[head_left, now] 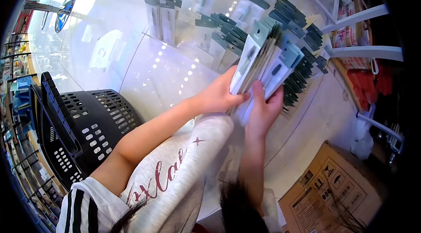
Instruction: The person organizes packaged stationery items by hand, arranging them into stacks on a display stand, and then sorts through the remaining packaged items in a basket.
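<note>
My left hand (222, 92) is closed round a thick stack of flat hang-hole packets (251, 57), white with grey-green header tops. Closed as well, my right hand (265, 106) grips several similar packets (277, 68) close beside that stack, with the thumb on the front one. A small dark shape shows on the front packets, but I cannot make out what is inside. Just beyond my hands, more packets (226, 42) of the same kind lie in overlapping rows on the pale floor. Another small group (162, 16) rests farther left.
A black perforated shopping basket (103, 114) stands at my left, near stocked shelves (19, 101). At lower right is a printed cardboard box (326, 184). A white rack frame (364, 52) borders the right side, with red goods (366, 86) under it.
</note>
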Demonstrator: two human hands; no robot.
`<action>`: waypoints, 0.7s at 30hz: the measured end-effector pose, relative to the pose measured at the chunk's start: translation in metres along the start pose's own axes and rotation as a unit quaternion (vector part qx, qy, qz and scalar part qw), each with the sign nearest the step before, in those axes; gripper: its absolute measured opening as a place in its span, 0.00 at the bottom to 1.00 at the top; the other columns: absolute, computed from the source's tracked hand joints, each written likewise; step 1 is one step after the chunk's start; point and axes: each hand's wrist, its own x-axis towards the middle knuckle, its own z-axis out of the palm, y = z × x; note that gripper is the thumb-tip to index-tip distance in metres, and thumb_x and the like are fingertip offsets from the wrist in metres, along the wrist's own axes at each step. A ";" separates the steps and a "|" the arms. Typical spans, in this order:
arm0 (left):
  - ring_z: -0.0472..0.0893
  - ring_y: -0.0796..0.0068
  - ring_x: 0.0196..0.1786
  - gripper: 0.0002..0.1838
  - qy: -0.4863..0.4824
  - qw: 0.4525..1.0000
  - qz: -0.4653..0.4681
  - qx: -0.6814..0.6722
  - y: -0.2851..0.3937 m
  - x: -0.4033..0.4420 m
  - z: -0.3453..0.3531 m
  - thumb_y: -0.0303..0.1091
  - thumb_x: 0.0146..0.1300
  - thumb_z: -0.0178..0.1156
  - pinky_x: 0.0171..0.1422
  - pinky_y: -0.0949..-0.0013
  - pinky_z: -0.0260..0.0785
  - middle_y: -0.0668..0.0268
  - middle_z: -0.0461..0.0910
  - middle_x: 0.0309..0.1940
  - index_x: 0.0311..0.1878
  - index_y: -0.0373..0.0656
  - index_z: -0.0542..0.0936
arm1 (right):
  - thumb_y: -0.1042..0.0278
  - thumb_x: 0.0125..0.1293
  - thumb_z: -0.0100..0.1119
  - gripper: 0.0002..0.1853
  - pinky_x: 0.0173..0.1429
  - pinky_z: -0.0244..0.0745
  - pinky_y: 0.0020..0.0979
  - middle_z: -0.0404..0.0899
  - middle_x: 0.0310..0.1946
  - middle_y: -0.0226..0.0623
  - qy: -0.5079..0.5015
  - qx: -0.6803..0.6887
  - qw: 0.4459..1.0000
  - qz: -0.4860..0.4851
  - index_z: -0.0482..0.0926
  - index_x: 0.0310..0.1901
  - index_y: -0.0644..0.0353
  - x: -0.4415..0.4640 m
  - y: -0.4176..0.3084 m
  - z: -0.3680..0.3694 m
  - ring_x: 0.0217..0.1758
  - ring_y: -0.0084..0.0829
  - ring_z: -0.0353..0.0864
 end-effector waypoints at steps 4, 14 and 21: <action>0.70 0.65 0.50 0.28 0.059 0.998 0.006 0.036 -0.008 0.001 -0.002 0.31 0.49 0.56 0.55 0.67 0.61 0.54 0.70 0.46 0.55 0.36 0.62 | 0.74 0.58 0.54 0.19 0.51 0.65 0.27 0.71 0.45 0.40 0.042 0.012 0.999 0.009 0.64 0.50 0.71 -0.001 0.007 0.008 0.46 0.26 0.70; 0.71 0.71 0.48 0.29 0.097 0.991 -0.082 0.051 0.002 0.005 -0.001 0.33 0.46 0.61 0.53 0.69 0.62 0.58 0.72 0.43 0.53 0.36 0.64 | 0.72 0.56 0.55 0.21 0.52 0.65 0.31 0.69 0.46 0.48 0.056 -0.092 0.994 0.012 0.62 0.50 0.71 0.011 0.028 0.004 0.48 0.35 0.71; 0.71 0.71 0.46 0.32 0.119 0.989 -0.074 0.042 -0.002 0.003 -0.012 0.36 0.41 0.65 0.51 0.69 0.63 0.60 0.73 0.39 0.51 0.35 0.65 | 0.69 0.59 0.55 0.18 0.49 0.67 0.30 0.75 0.42 0.44 0.001 -0.212 0.977 -0.002 0.68 0.46 0.73 0.005 0.021 0.000 0.44 0.30 0.74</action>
